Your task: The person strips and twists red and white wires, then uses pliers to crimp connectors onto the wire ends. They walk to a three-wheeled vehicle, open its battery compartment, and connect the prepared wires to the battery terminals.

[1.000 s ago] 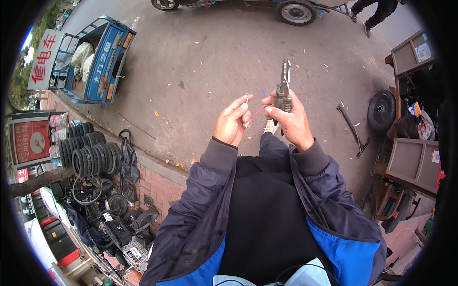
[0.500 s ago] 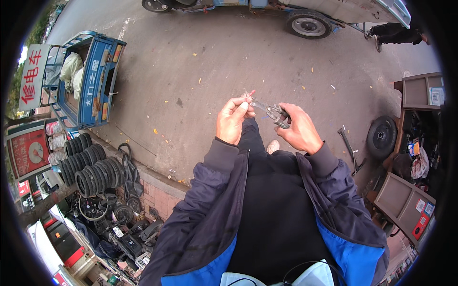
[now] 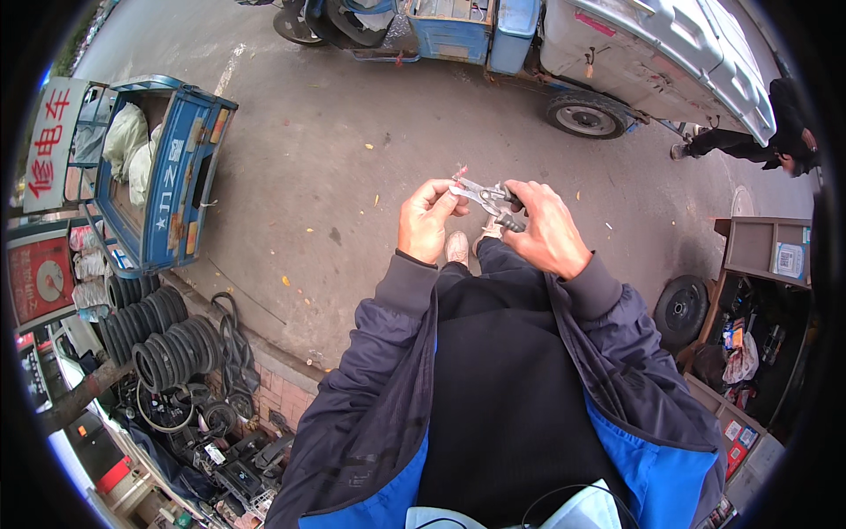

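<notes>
Out in front of my body, my left hand (image 3: pixel 426 219) pinches a small piece with a reddish end (image 3: pixel 461 175) between thumb and fingertips. What kind of piece it is, I cannot make out. Silver metal pliers with dark grips (image 3: pixel 493 201) are in my right hand (image 3: pixel 555 231), its fingers wrapped round the handles. The jaws point left, right at my left fingertips, and appear parted around or beside the small piece. My palm hides part of the handles.
A blue cargo tricycle (image 3: pixel 167 176) stands at left, another vehicle with a pale box (image 3: pixel 652 62) at the top. Stacked tyres (image 3: pixel 181 353) and scrap parts lie lower left. At right are a loose wheel (image 3: pixel 681 310), an open tool cabinet (image 3: pixel 765 251) and a person in dark clothes (image 3: pixel 789 119).
My view has shifted, bringing more of the far vehicle and both my shoes into sight. The pliers have turned, and their jaws look wider apart beside my left fingertips.
</notes>
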Motion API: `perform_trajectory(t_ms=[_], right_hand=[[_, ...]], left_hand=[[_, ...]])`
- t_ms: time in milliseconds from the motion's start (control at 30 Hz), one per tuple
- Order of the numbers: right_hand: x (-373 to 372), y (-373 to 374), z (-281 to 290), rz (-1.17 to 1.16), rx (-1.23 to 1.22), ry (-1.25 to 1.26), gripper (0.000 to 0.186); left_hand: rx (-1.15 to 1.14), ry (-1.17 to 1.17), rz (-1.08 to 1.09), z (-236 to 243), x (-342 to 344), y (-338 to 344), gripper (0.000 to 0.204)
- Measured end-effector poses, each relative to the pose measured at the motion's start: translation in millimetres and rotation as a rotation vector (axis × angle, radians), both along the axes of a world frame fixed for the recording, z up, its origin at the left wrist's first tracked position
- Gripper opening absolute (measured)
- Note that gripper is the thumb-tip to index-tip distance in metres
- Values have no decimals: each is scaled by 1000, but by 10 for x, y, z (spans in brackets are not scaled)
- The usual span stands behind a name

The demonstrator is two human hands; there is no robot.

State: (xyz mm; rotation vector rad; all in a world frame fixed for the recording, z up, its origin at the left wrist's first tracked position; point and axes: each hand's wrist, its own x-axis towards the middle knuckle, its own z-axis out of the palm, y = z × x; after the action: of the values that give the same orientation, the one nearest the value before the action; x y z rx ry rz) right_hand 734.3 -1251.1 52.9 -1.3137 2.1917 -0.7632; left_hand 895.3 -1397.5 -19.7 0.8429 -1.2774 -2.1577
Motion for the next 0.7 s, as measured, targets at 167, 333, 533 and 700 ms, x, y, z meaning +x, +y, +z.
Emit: perform_trajectory(t_ms=[167,333,533,700], right_hand=[[-470,-536,-113,16,-35,-16,56],[-1224,-1110,-272,6,-64,-78,58],[-2276,-1775,-373,29,-101,-85,56],[-2987,-2283,-369,-15,-58,-84,55]], left_hand=[[-68,-16,17,-36,-431,-501,17],[-119,-74,17,-100,-1178,-1115,17],[-147,-174,38,-72,-2179,-1805,17],[-70,-171,33,-92,-2855,-2254,19]])
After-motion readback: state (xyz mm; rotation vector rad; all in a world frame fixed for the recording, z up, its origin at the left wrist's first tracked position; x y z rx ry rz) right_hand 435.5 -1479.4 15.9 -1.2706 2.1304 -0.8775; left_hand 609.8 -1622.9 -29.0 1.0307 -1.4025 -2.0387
